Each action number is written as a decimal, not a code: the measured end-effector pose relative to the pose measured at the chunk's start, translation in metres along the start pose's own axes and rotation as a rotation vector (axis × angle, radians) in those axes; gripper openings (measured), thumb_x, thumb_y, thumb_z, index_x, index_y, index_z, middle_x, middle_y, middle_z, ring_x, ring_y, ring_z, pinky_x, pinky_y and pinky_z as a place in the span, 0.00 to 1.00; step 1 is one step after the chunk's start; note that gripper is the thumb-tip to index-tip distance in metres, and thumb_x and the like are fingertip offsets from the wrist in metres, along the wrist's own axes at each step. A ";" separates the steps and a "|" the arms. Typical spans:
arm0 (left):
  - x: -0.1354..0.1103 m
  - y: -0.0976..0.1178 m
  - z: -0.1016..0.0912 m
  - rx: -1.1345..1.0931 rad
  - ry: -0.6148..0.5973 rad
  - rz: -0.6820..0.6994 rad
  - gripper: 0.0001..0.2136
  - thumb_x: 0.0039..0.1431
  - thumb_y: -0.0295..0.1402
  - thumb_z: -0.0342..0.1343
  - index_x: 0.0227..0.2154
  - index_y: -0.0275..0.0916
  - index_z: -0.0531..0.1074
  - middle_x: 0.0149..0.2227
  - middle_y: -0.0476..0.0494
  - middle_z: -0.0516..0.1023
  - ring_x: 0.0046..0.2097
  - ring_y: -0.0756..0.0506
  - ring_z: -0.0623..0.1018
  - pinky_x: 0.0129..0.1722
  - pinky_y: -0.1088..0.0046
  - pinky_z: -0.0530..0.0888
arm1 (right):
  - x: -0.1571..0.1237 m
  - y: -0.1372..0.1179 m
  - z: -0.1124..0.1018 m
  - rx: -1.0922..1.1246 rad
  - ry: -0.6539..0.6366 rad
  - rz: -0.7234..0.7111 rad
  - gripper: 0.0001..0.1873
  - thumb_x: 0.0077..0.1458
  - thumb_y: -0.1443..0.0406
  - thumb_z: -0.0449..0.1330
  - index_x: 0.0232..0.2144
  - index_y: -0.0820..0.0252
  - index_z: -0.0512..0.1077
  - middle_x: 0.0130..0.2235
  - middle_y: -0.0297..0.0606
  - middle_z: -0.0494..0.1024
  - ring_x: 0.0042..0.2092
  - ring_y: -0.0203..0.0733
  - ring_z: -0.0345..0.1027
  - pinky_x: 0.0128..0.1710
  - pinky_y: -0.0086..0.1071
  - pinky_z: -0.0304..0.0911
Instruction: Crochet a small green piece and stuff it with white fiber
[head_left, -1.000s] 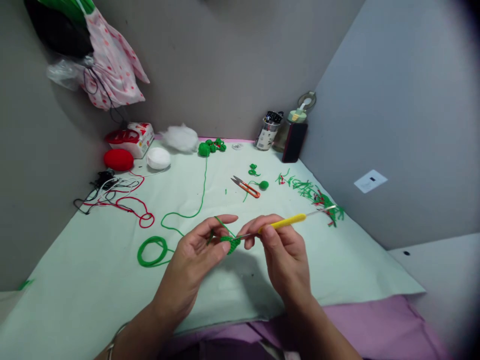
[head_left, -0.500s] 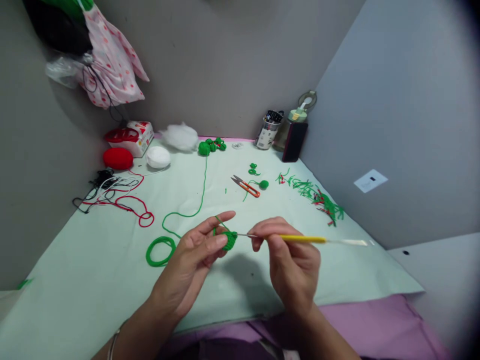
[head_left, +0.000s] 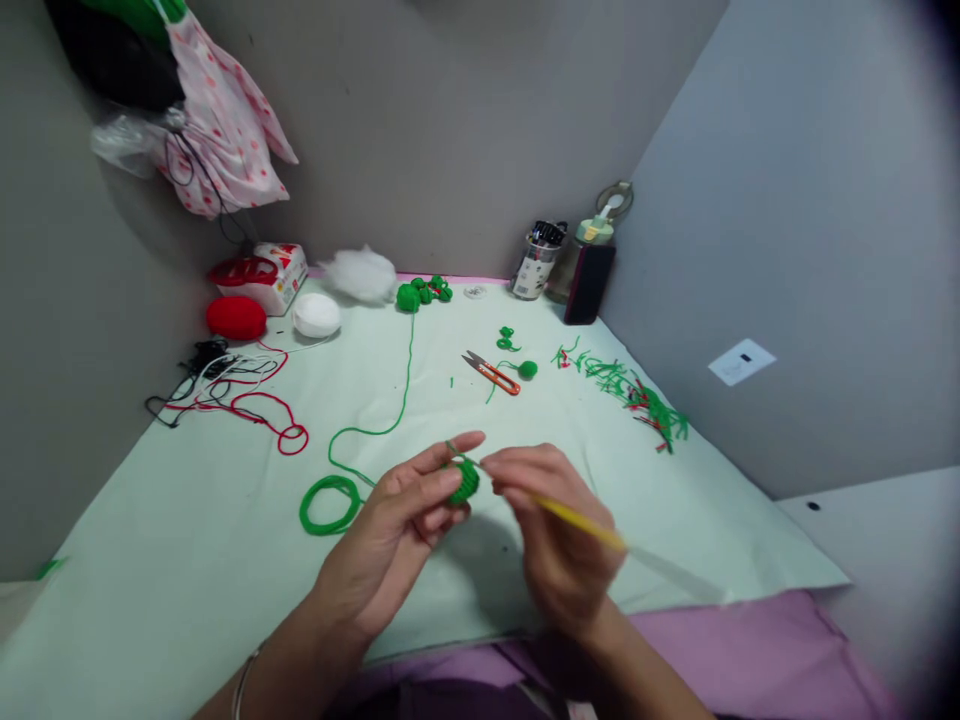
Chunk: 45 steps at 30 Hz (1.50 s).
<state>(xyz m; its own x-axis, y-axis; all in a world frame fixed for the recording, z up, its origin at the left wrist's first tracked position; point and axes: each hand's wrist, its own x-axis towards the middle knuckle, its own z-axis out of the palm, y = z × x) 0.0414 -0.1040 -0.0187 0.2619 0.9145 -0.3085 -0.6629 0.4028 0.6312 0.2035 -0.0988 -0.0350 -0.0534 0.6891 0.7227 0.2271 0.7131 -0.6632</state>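
Note:
Between the thumb and fingers of my left hand is a small round green crochet piece. Green yarn passes over its raised index finger. My right hand grips a crochet hook by its yellow handle, the thin metal tip meeting the yarn at the top edge of the piece. The handle's far end is blurred. A loose coil of green yarn lies left of my left hand, and a strand runs back from it to the green yarn ball.
Orange thread snips and a small green crocheted ball lie beyond my hands. Yarn scraps are strewn at right. A red yarn ball, a white yarn ball and stuffing sit back left; a phone leans back right.
My right hand has moved slightly left and tilted the hook, so its handle end points lower. The green piece has turned and shifted slightly right with my left hand.

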 end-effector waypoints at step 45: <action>-0.008 0.004 -0.008 0.334 0.053 0.199 0.17 0.55 0.37 0.73 0.48 0.49 0.85 0.36 0.48 0.75 0.40 0.48 0.70 0.46 0.72 0.68 | 0.007 -0.005 0.000 0.231 -0.026 0.202 0.10 0.70 0.67 0.60 0.42 0.55 0.83 0.37 0.39 0.83 0.36 0.40 0.76 0.34 0.35 0.72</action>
<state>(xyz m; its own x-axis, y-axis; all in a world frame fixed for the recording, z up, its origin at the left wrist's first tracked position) 0.0311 -0.1102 -0.0199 0.1087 0.9762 -0.1877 -0.4301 0.2164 0.8765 0.2023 -0.0973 -0.0266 -0.0555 0.8209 0.5684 0.0090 0.5697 -0.8218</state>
